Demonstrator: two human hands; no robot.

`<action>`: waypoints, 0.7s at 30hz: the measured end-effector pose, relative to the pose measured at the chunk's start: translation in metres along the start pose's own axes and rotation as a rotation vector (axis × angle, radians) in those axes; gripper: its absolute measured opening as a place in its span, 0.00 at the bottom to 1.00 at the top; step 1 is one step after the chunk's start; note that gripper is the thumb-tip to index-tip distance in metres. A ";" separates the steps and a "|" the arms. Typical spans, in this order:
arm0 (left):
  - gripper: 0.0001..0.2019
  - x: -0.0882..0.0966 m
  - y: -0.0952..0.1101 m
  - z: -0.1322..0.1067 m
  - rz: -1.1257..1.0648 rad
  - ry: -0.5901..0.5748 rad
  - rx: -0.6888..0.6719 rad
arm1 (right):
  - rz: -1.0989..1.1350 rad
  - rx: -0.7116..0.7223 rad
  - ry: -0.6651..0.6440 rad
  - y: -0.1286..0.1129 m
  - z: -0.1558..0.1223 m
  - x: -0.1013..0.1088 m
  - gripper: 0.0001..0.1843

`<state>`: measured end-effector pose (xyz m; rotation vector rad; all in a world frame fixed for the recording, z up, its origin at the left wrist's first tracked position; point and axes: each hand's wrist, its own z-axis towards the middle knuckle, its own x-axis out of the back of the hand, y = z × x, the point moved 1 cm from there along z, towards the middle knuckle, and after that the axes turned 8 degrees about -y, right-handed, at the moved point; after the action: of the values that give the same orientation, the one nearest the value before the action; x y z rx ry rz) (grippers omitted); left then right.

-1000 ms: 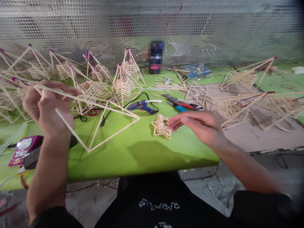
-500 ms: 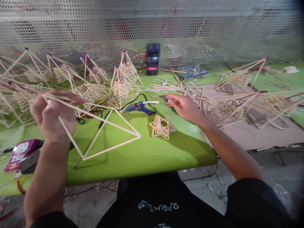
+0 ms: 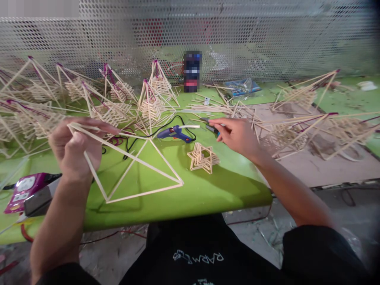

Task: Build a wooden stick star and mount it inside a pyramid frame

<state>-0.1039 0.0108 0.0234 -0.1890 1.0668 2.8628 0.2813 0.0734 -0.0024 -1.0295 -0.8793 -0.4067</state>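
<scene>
My left hand (image 3: pixel 78 148) is closed, pinching one corner of a pyramid-shaped frame of thin wooden sticks (image 3: pixel 145 194), held tilted above the green table. My right hand (image 3: pixel 237 136) has its fingers curled around a small pair of pliers (image 3: pixel 211 127) with dark jaws and a bit of teal handle showing. The palm covers most of the tool. Between the hands lies a blue glue gun (image 3: pixel 175 133) with a white glue stick in its back. A star of stacked sticks (image 3: pixel 203 158) sits nearer the table's front edge.
Several stick pyramids with purple cord (image 3: pixel 151 105) crowd the back left, and others (image 3: pixel 297 132) stand on a brown board at right. Loose sticks (image 3: pixel 212 107) lie behind the pliers. A phone (image 3: pixel 192 73) leans against the mesh. A purple power strip (image 3: pixel 25 190) is at left.
My left hand has moved slightly right and down with the stick frame. My right hand has slid a little right along the pliers, showing more of their jaws.
</scene>
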 end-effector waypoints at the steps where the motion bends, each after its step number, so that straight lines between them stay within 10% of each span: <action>1: 0.08 -0.001 0.000 -0.001 0.000 -0.008 -0.007 | -0.019 0.017 -0.052 0.001 0.001 0.000 0.19; 9: 0.11 -0.007 0.001 -0.002 0.000 -0.025 0.016 | -0.206 0.158 -0.126 0.002 0.013 0.006 0.29; 16: 0.11 -0.011 0.002 -0.005 0.020 -0.026 0.052 | -0.372 0.135 -0.494 0.045 0.017 -0.007 0.18; 21: 0.09 -0.010 0.002 -0.005 0.017 -0.073 0.039 | -0.334 0.160 -0.532 0.058 0.015 -0.016 0.10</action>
<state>-0.0939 0.0058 0.0226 -0.0723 1.1144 2.8371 0.3038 0.1127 -0.0449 -0.8529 -1.5485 -0.3373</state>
